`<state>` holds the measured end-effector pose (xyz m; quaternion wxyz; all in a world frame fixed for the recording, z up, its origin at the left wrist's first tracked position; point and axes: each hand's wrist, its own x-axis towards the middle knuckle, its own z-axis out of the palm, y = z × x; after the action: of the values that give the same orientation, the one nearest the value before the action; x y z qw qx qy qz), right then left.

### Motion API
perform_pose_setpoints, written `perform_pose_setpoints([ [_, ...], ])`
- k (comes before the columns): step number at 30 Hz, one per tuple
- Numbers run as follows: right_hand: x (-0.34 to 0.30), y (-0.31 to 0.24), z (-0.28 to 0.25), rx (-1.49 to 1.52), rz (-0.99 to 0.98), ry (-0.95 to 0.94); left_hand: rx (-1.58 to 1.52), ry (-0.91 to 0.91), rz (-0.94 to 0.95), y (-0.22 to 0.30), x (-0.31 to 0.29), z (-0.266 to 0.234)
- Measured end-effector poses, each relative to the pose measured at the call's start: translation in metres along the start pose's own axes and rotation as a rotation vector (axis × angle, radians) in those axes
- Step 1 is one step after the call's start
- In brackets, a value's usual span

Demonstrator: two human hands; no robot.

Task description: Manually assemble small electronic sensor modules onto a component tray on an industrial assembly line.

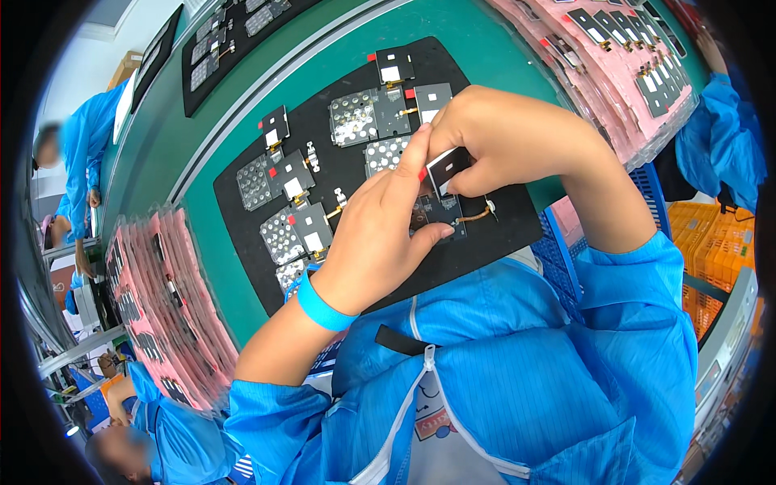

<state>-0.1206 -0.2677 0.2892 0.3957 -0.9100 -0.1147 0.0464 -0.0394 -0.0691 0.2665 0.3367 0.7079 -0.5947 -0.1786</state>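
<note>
My right hand (501,137) pinches a small black rectangular panel (449,166) with a white patch, between thumb and fingers. Beneath that panel lies a dark circuit board (440,212) with a brown cable, partly covered by both hands. My left hand (376,226), with a blue band at the wrist, is stretched out over the board. Its thumb rests at the board's near part and its index finger reaches up beside the panel. Similar boards with silver round dots and attached black panels, such as this board (354,118), lie around on a black mat (315,89).
Stacked pink trays of parts stand at left (174,299) and far right (590,89). Another black mat (234,61) with boards lies across a metal rail. Orange crates (719,242) are at right. People in blue work clothes are at left and right.
</note>
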Motion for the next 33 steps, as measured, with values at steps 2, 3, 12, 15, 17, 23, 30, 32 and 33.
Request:
perform_pose_setpoints([
  [2,0.0,0.001,0.002,0.005,-0.017,0.011,-0.006,-0.002,-0.014,0.001,0.0,0.0],
  [3,-0.002,0.001,0.003,0.019,-0.006,0.021,-0.008,-0.005,-0.011,0.001,0.0,0.0],
  [12,-0.003,-0.001,0.005,0.014,-0.015,0.068,-0.011,-0.014,-0.03,0.002,0.0,-0.002],
  [15,-0.005,-0.002,0.006,0.023,0.013,0.06,-0.012,-0.019,-0.044,0.003,0.0,-0.002],
  [17,-0.005,-0.002,0.007,0.029,0.038,0.039,-0.016,-0.026,-0.05,0.004,0.0,-0.003],
  [23,-0.005,-0.004,0.008,-0.013,0.051,0.056,-0.019,-0.034,-0.053,0.004,0.002,-0.004],
  [30,-0.008,-0.006,0.009,-0.024,0.065,0.081,-0.01,0.0,-0.024,0.002,0.003,-0.001],
  [32,-0.009,-0.006,0.01,-0.025,0.056,0.087,-0.007,0.004,-0.029,0.003,0.002,0.0],
  [33,-0.009,-0.005,0.012,-0.027,0.034,0.101,-0.017,0.02,-0.027,0.003,0.002,0.001],
])
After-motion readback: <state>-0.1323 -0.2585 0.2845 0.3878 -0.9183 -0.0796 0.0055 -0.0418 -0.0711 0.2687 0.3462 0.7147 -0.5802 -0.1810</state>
